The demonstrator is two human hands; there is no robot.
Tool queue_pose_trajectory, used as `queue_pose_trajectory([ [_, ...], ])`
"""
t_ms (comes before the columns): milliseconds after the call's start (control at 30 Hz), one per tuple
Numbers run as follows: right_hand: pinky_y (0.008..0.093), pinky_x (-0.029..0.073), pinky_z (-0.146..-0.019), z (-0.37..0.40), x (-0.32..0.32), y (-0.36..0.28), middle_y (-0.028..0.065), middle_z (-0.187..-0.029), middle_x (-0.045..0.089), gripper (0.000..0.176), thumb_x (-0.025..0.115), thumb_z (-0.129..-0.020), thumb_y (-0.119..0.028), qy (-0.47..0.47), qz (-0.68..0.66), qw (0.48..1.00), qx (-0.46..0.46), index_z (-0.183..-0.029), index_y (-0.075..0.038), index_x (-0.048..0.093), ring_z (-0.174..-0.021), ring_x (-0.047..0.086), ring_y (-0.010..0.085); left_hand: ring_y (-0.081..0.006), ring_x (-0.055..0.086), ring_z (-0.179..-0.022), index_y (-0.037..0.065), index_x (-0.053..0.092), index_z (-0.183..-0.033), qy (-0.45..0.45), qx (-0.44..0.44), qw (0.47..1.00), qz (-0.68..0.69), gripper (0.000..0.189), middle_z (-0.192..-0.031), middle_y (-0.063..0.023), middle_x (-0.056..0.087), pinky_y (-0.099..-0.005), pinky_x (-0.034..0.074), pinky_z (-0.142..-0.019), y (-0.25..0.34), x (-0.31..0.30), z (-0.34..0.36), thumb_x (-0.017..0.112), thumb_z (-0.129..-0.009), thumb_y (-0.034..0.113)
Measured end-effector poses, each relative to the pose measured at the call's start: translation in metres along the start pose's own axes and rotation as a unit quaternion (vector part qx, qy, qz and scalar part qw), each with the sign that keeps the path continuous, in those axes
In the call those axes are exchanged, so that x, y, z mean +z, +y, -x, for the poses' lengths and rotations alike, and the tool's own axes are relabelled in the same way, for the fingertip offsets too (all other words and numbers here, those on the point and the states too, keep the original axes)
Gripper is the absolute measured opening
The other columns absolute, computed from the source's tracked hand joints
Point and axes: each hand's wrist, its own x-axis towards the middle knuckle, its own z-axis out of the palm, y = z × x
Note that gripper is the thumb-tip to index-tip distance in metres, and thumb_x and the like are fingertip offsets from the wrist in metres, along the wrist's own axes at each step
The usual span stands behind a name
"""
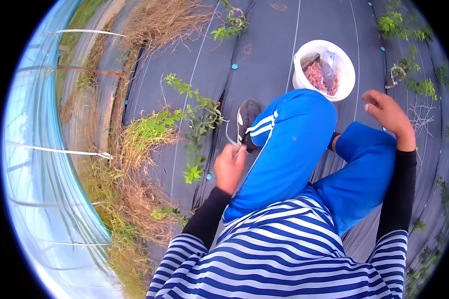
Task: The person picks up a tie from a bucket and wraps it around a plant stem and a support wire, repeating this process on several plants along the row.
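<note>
- Risk, I think: the weed (194,122) has thin stems. With a slanted tug it can snap & leave its root under the black sheet (264,55).
- Risk no. 2: the bucket (300,74) is just beside the knee, so a leg shift can tip it.
- Left hand (229,167): curled shut near the shoe (248,117). Cannot tell if it pinches a stem.
- Right hand (388,115): empty, fingers loosely spread, near the bucket.
- Weed: green, leafy, long; it comes from a seam in the sheet, just beside the left hand.
</note>
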Motion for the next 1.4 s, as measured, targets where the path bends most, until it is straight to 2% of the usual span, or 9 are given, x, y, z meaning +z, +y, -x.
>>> queue_pose_trajectory([
  [200, 0.033, 0.048, -0.072, -0.021, -0.006, -0.046, 0.0136, -0.086, 0.064, 0.023, 0.057, -0.082, -0.011, 0.235, -0.047, 0.968, -0.075, -0.102, 0.0, 0.059, -0.075, 0.061, 0.0208, -0.0293, 0.063, -0.064, 0.005, 0.061, -0.076, 0.061, 0.043, 0.993, -0.093, 0.02, -0.067, -0.0119, 0.064, -0.0376, 0.048, -0.059, 0.05, 0.032, -0.082, 0.063, -0.08, 0.025],
  [333, 0.0351, 0.049, -0.072, -0.027, 0.009, -0.087, 0.0172, -0.086, 0.064, 0.022, 0.057, -0.083, -0.017, 0.222, -0.014, 0.968, -0.119, -0.098, -0.002, 0.061, -0.078, 0.063, 0.0283, -0.0301, 0.063, -0.063, 0.006, 0.061, -0.075, 0.074, 0.051, 0.986, -0.139, 0.019, -0.066, -0.0101, 0.064, -0.04, 0.048, -0.057, 0.059, 0.033, -0.092, 0.062, -0.08, 0.025],
  [567, 0.0425, 0.048, -0.08, -0.076, 0.079, -0.159, 0.0167, -0.096, 0.064, 0.027, 0.053, -0.082, -0.026, 0.058, 0.112, 0.988, -0.089, -0.095, -0.007, 0.066, -0.09, 0.061, 0.0336, -0.024, 0.062, -0.063, 0.002, 0.055, -0.079, 0.08, -0.078, 0.98, 0.164, 0.016, -0.067, -0.0116, 0.062, -0.0388, 0.047, -0.059, 0.055, 0.071, -0.085, 0.061, -0.079, 0.017],
  [633, 0.0433, 0.048, -0.08, -0.093, 0.107, -0.181, 0.0173, -0.098, 0.064, 0.027, 0.054, -0.081, -0.026, 0.005, 0.176, 0.983, -0.06, -0.094, -0.007, 0.067, -0.091, 0.062, 0.0334, -0.0151, 0.056, -0.063, 0.0, 0.054, -0.08, 0.094, -0.195, 0.904, 0.368, 0.013, -0.069, -0.0082, 0.059, -0.0319, 0.045, -0.061, 0.051, 0.084, -0.085, 0.059, -0.081, 0.011],
  [800, 0.0438, 0.051, -0.068, -0.126, 0.186, -0.169, 0.0191, -0.08, 0.066, 0.026, 0.064, -0.069, -0.026, -0.093, 0.169, 0.969, -0.151, -0.08, -0.003, 0.07, -0.076, 0.066, 0.0332, -0.0108, 0.051, -0.075, 0.001, 0.055, -0.086, 0.108, -0.129, 0.866, 0.471, 0.006, -0.081, -0.0052, 0.057, -0.0279, 0.044, -0.067, 0.053, 0.069, -0.072, 0.051, -0.086, 0.006],
  [900, 0.0383, 0.044, -0.049, -0.128, 0.172, -0.179, 0.0151, -0.059, 0.061, 0.029, 0.059, -0.073, -0.027, -0.223, -0.12, 0.967, -0.026, -0.07, 0.001, 0.065, -0.049, 0.058, 0.0222, -0.0125, 0.054, -0.075, 0.0, 0.054, -0.085, 0.124, -0.118, 0.87, 0.463, 0.009, -0.081, -0.0066, 0.058, -0.0274, 0.044, -0.067, 0.031, 0.082, -0.076, 0.053, -0.087, 0.009],
  [933, 0.0333, 0.037, -0.041, -0.132, 0.178, -0.172, 0.0077, -0.054, 0.056, 0.042, 0.049, -0.087, -0.032, -0.26, -0.195, 0.945, -0.033, -0.065, 0.002, 0.061, -0.044, 0.049, 0.0157, -0.0139, 0.055, -0.074, -0.002, 0.053, -0.084, 0.125, -0.086, 0.886, 0.438, 0.009, -0.081, -0.008, 0.058, -0.0284, 0.045, -0.067, 0.025, 0.086, -0.077, 0.052, -0.085, 0.007],
  [1267, 0.0363, 0.026, -0.038, -0.149, 0.186, -0.162, 0.0032, -0.047, 0.049, 0.022, 0.059, -0.065, -0.022, -0.336, 0.04, 0.938, -0.072, -0.05, -0.005, 0.055, -0.037, 0.04, 0.016, -0.016, 0.053, -0.082, -0.002, 0.049, -0.089, 0.073, -0.061, 0.925, 0.367, 0.009, -0.086, -0.0106, 0.055, -0.0287, 0.043, -0.075, 0.041, 0.079, -0.062, 0.049, -0.086, 0.006],
  [1400, 0.0363, 0.029, -0.039, -0.159, 0.169, -0.171, 0.0027, -0.048, 0.052, 0.019, 0.063, -0.062, -0.022, -0.364, 0.12, 0.916, -0.12, -0.052, -0.007, 0.058, -0.04, 0.044, 0.0164, -0.0036, 0.045, -0.064, -0.003, 0.049, -0.106, 0.034, 0.004, 0.921, 0.388, 0.02, -0.077, -0.0008, 0.053, -0.019, 0.038, -0.056, 0.06, 0.061, -0.05, 0.046, -0.089, 0.007],
])
